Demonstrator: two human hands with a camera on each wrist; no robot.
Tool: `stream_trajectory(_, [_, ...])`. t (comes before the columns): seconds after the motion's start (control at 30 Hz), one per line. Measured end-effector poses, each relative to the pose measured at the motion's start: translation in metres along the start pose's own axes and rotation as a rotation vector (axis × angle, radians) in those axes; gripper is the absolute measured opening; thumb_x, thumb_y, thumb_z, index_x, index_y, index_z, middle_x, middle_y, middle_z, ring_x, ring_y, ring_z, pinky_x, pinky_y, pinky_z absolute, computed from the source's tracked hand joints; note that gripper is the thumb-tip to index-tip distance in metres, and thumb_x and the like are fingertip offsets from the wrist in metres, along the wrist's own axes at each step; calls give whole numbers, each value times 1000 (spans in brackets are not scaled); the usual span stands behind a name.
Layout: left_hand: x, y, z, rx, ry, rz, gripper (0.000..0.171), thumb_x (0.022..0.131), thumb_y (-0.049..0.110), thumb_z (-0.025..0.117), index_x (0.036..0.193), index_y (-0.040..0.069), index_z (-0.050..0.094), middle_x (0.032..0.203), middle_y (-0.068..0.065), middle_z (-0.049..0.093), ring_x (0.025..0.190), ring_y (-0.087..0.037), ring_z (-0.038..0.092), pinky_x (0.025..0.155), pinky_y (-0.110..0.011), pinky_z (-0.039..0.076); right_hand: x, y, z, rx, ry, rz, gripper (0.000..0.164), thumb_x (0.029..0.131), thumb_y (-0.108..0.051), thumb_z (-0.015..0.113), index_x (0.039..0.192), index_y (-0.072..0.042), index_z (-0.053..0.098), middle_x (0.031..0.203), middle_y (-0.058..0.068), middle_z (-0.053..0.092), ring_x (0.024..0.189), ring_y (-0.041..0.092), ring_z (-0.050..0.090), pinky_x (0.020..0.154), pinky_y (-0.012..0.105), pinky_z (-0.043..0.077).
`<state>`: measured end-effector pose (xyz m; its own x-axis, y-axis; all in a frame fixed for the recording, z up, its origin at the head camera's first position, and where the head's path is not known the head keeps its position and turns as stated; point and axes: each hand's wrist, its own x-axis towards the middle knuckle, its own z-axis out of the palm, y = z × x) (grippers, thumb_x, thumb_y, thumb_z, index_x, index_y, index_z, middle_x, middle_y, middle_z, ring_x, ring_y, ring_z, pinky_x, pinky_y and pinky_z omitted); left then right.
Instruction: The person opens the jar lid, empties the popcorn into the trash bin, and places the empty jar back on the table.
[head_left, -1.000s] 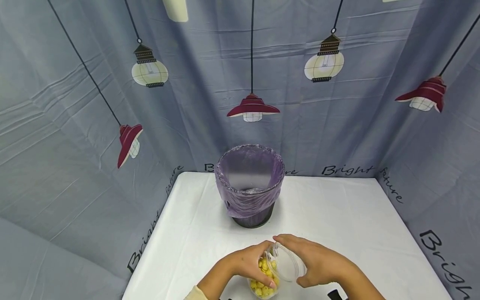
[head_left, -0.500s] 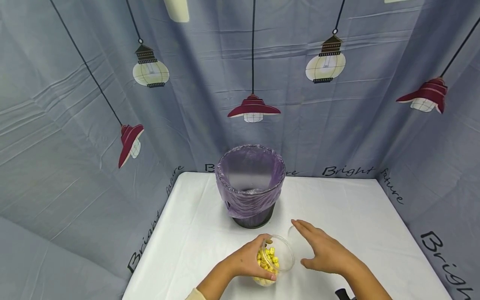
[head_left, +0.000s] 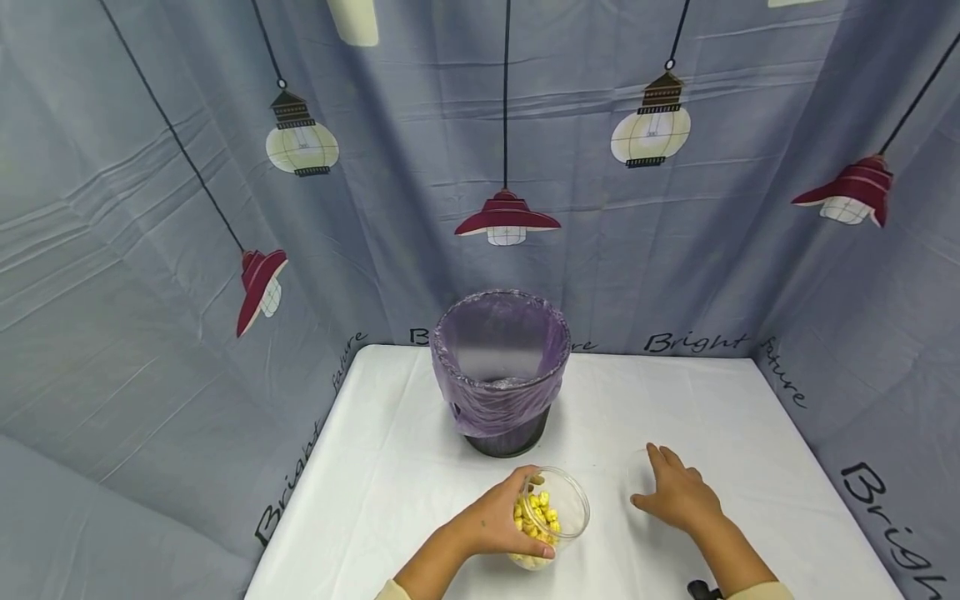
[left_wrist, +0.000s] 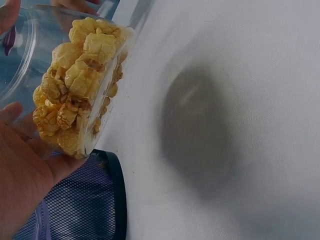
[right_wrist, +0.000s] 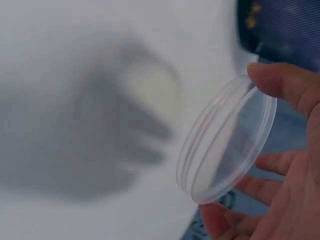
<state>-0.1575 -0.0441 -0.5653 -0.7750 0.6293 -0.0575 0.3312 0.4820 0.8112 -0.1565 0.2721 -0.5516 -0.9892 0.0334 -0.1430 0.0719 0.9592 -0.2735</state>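
A clear plastic jar (head_left: 573, 508) with yellow popcorn (head_left: 536, 515) in its lower part is gripped round its side by my left hand (head_left: 487, 523). Its round mouth has no lid on and tilts toward the right. The left wrist view shows the jar's base and the popcorn (left_wrist: 77, 80) close up, raised off the cloth with a shadow beneath. To the right, my right hand (head_left: 681, 497) pinches a clear round lid (right_wrist: 227, 140) by its edge between thumb and fingers. In the head view that lid is barely visible.
A waste bin (head_left: 510, 412) lined with a purple bag stands at the back of the white-covered table (head_left: 675, 408). A grey-blue curtain (head_left: 420, 167) printed with lamps surrounds the table. Near the right forearm lies a small black object (head_left: 701, 590), partly cut off.
My right hand has drawn away to the right with the lid, off the jar. My left hand keeps its grip on the jar, whose uncovered mouth now shows.
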Motion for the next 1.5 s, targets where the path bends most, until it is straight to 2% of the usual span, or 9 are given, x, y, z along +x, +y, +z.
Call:
stream_trajectory(0.13, [0, -1, 0, 1, -2, 7, 102, 55, 64, 74, 137, 37, 20, 135, 11, 38, 123, -7, 37, 101, -40, 35, 4, 17, 11, 6, -46, 85, 104, 63, -52, 75, 137, 4, 28, 136, 34, 26, 105, 62, 35, 67, 66, 41])
stream_trajectory(0.27, [-1, -1, 0, -7, -2, 20, 101, 55, 62, 75, 137, 37, 20, 133, 11, 40, 121, -6, 38, 101, -38, 35, 5, 29, 21, 4, -84, 132, 102, 62, -54, 74, 137, 1, 30, 135, 35, 24, 103, 63, 35, 68, 68, 39])
stream_trajectory(0.6, [-2, -2, 0, -12, 11, 43, 101, 55, 62, 75, 136, 36, 21, 131, 11, 41, 120, -8, 41, 100, -37, 36, -4, 46, 38, 41, -97, 131, 105, 58, -60, 72, 135, 0, 32, 133, 36, 24, 102, 62, 35, 68, 69, 39])
stream_trajectory(0.87, [-3, -2, 0, -11, 17, 48, 101, 56, 62, 75, 137, 37, 20, 132, 9, 41, 120, -8, 41, 100, -36, 36, -3, 45, 38, 27, -88, 141, 104, 60, -65, 68, 135, -2, 35, 134, 37, 22, 106, 62, 33, 70, 70, 38])
stream_trajectory(0.93, [-4, -1, -1, -14, 14, 43, 100, 56, 62, 75, 136, 37, 20, 132, 9, 42, 120, -10, 42, 100, -36, 37, 1, 40, 34, 23, -84, 135, 102, 64, -68, 63, 136, -1, 34, 134, 37, 21, 108, 63, 32, 72, 71, 37])
stream_trajectory(1.07, [-5, -1, -4, -28, 5, 30, 99, 56, 61, 75, 136, 35, 22, 129, 12, 42, 118, -10, 43, 98, -35, 38, 17, 21, 18, 43, -14, 77, 95, 74, -70, 51, 137, -2, 32, 136, 36, 22, 112, 61, 31, 73, 70, 36])
stream_trajectory(1.17, [-6, -2, -4, -29, 3, 20, 100, 56, 60, 75, 137, 34, 22, 130, 11, 41, 118, -8, 42, 99, -37, 38, 32, -3, -1, 73, 71, 9, 86, 79, -64, 49, 138, -4, 33, 136, 32, 29, 116, 55, 34, 78, 68, 37])
stream_trajectory(1.27, [-6, -3, -4, -35, 2, 15, 100, 57, 59, 76, 137, 33, 23, 130, 10, 42, 117, -8, 43, 98, -37, 38, 48, -27, -22, 94, 121, -59, 79, 83, -59, 50, 139, -7, 32, 135, 28, 35, 118, 49, 37, 82, 66, 37])
stream_trajectory(1.5, [-11, -6, -8, -33, 15, -3, 99, 56, 59, 76, 136, 37, 22, 129, 12, 43, 117, -11, 44, 97, -37, 39, 85, -79, -73, 267, 144, -142, 80, 86, -68, 28, 145, -15, 22, 135, 20, 43, 113, 41, 49, 83, 59, 41])
